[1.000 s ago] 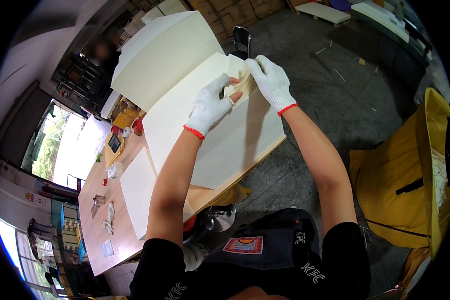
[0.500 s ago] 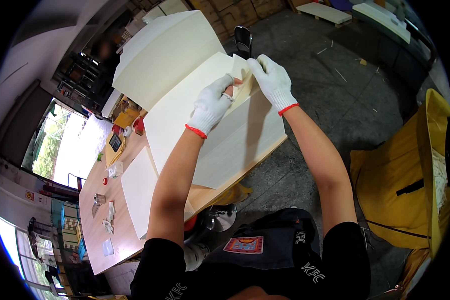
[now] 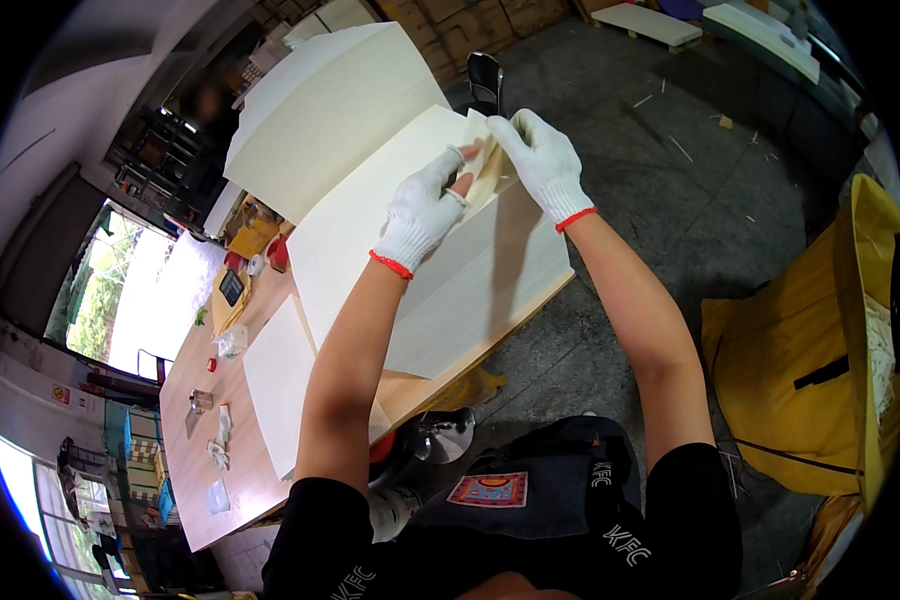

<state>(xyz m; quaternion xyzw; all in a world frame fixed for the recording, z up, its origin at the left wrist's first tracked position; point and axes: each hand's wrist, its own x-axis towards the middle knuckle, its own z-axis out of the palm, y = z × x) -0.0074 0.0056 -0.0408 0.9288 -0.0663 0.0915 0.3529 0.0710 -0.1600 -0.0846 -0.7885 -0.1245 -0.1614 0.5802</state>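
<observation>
A tall stack of large cream-white paper sheets (image 3: 370, 200) lies on the table, its cut side (image 3: 470, 290) facing me. My right hand (image 3: 542, 155), in a white knit glove with a red cuff, pinches the lifted corner of some top sheets (image 3: 487, 172) at the stack's far right. Beside that raised edge is my left hand (image 3: 422, 205), gloved alike but with bare fingertips showing. Its thumb and forefinger are spread apart at the sheets' edge, slightly blurred. How many sheets are lifted I cannot tell.
Behind stands another tall paper pile (image 3: 335, 100). On the wooden table (image 3: 255, 385) at left are a lower paper stack (image 3: 275, 375), a calculator (image 3: 231, 289) and a metal can (image 3: 201, 401). A black chair (image 3: 485, 78) stands beyond; a large yellow bag (image 3: 785, 380) stands at right.
My left thumb and forefinger have spread further apart at the sheet edges. The lifted corner has curled slightly differently. My right hand keeps its pinch almost in place.
</observation>
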